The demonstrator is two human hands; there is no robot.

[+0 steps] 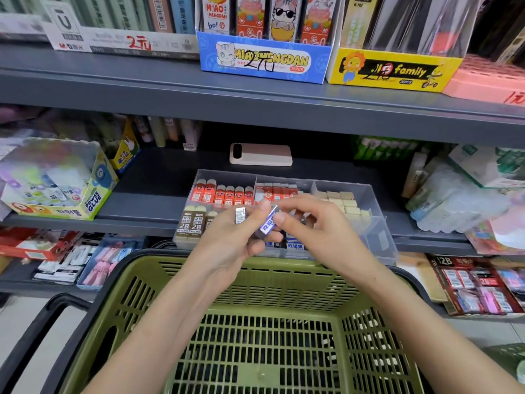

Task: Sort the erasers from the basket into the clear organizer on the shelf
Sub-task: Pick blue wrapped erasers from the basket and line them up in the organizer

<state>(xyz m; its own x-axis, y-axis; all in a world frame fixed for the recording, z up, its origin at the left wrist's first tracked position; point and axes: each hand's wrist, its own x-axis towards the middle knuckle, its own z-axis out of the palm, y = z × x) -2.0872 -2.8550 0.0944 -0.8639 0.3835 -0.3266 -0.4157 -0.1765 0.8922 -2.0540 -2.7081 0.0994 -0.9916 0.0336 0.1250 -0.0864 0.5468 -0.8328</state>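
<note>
Over one green basket [136, 268], left hand [233, 245] and right hand [318, 228] pinch two erasers [267, 223].

Left hand [235, 243] and right hand [321, 226] are meeting mid-view, both holding one small eraser [267, 224].
Both bare forearms are reaching forward and angling inward from the lower corners. The left hand is facing palm inward, fingers curling under the eraser and thumb pressing along its top. The right hand is showing its back, thumb and forefinger pinching the eraser's upper end, the remaining fingers bending loosely beside them. The two hands' fingertips are nearly touching.
</note>
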